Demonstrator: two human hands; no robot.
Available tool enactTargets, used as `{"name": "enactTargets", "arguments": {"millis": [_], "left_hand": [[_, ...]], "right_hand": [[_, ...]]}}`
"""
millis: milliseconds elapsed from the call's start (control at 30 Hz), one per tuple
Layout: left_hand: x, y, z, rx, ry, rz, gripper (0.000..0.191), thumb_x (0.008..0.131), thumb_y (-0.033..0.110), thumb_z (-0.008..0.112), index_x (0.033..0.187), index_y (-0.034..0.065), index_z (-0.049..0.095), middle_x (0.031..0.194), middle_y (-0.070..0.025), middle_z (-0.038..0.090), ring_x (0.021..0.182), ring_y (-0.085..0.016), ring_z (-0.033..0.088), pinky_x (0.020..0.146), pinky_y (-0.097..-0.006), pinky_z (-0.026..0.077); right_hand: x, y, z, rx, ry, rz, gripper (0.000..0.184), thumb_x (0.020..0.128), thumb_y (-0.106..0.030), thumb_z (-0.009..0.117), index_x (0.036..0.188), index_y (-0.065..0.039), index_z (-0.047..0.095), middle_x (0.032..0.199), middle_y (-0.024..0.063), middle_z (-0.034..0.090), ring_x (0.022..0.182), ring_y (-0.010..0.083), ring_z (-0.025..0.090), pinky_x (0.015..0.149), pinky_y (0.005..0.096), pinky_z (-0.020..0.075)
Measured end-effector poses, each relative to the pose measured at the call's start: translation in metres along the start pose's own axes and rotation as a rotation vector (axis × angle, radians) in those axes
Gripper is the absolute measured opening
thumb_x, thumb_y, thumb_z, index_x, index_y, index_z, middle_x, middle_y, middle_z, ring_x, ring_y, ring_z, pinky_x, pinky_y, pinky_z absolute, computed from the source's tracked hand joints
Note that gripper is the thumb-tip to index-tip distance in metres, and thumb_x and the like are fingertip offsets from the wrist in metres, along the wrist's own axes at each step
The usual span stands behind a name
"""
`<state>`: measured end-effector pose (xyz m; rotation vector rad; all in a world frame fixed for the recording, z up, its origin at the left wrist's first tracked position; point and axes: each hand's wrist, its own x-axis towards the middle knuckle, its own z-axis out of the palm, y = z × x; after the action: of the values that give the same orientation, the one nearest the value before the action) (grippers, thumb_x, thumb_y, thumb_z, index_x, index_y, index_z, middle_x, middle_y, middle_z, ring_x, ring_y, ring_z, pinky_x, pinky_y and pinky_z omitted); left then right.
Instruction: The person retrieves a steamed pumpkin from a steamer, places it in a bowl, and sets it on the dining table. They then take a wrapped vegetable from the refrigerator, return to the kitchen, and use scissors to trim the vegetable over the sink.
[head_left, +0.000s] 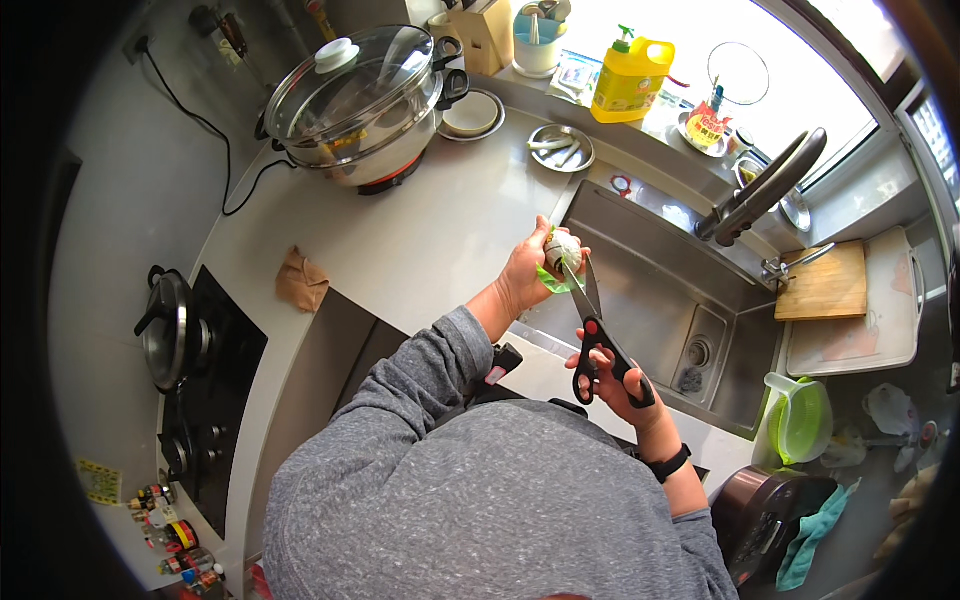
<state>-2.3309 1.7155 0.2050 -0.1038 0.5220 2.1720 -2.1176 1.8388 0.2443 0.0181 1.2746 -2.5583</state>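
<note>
Near the counter's edge, beside the sink, my left hand (527, 271) is closed around a roundish pale item (562, 250) with a strip of green plastic or film (553, 280) hanging below it. What the item is, I cannot tell. My right hand (619, 386) has its fingers through the handles of black-handled kitchen scissors (592, 322) with a red pivot. Their blades are parted and point up at the pale item, one tip at or in front of it and the green strip. Just past my left hand lies the stainless steel sink (637, 277).
A lidded steamer pot (360, 105) stands at the back left, near a metal dish (561, 148) of pale pieces. The faucet (765, 187) arches over the sink's far side. Right of the sink are a wooden cutting board (821, 281) and a green colander (801, 420).
</note>
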Motion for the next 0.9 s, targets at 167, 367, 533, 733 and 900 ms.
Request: {"name": "enactTargets", "arguments": {"millis": [167, 367, 533, 733, 900], "left_hand": [[0.007, -0.006, 0.013, -0.100, -0.056, 0.006, 0.044, 0.099, 0.048, 0.037, 0.107, 0.0061, 0.049, 0.095, -0.0143, 0.060, 0.092, -0.031, 0.063, 0.081, -0.0435, 0.054], [0.006, -0.010, 0.031, -0.124, -0.049, 0.018, 0.042, 0.099, 0.047, 0.039, 0.107, 0.0073, 0.051, 0.097, -0.0126, 0.061, 0.092, -0.030, 0.062, 0.083, -0.0419, 0.053], [0.003, -0.010, 0.045, -0.097, -0.198, 0.003, 0.045, 0.099, 0.048, 0.038, 0.105, 0.0065, 0.056, 0.098, -0.0103, 0.062, 0.094, -0.027, 0.061, 0.084, -0.0369, 0.053], [-0.005, -0.007, 0.061, 0.033, -0.235, 0.124, 0.041, 0.099, 0.047, 0.039, 0.106, 0.0092, 0.053, 0.095, -0.0075, 0.059, 0.088, -0.024, 0.061, 0.080, -0.0369, 0.052], [-0.011, -0.002, 0.065, 0.129, -0.239, 0.197, 0.038, 0.100, 0.045, 0.038, 0.104, 0.0094, 0.051, 0.095, -0.0068, 0.055, 0.085, -0.023, 0.060, 0.077, -0.0366, 0.052]], "right_hand": [[-0.002, -0.003, -0.006, 0.043, -0.009, -0.022, 0.109, 0.069, -0.071, 0.068, 0.146, -0.006, 0.029, 0.119, 0.0129, 0.053, 0.085, 0.0145, 0.052, 0.074, 0.0280, 0.0436], [0.004, -0.003, -0.011, 0.063, -0.072, -0.100, 0.114, 0.067, -0.078, 0.061, 0.147, -0.006, 0.025, 0.120, 0.0149, 0.052, 0.087, 0.0154, 0.052, 0.077, 0.0302, 0.0434], [0.012, -0.005, -0.010, 0.136, -0.113, -0.156, 0.110, 0.068, -0.074, 0.066, 0.146, -0.005, 0.030, 0.119, 0.0156, 0.052, 0.088, 0.0160, 0.052, 0.076, 0.0302, 0.0433], [0.012, -0.012, -0.003, 0.069, -0.024, -0.158, 0.101, 0.069, -0.058, 0.077, 0.141, -0.001, 0.037, 0.111, 0.0154, 0.057, 0.080, 0.0158, 0.056, 0.066, 0.0288, 0.0461], [0.012, -0.018, 0.002, -0.038, 0.057, -0.150, 0.086, 0.070, -0.035, 0.084, 0.135, 0.003, 0.044, 0.098, 0.0126, 0.062, 0.064, 0.0127, 0.056, 0.054, 0.0232, 0.0456]]}}
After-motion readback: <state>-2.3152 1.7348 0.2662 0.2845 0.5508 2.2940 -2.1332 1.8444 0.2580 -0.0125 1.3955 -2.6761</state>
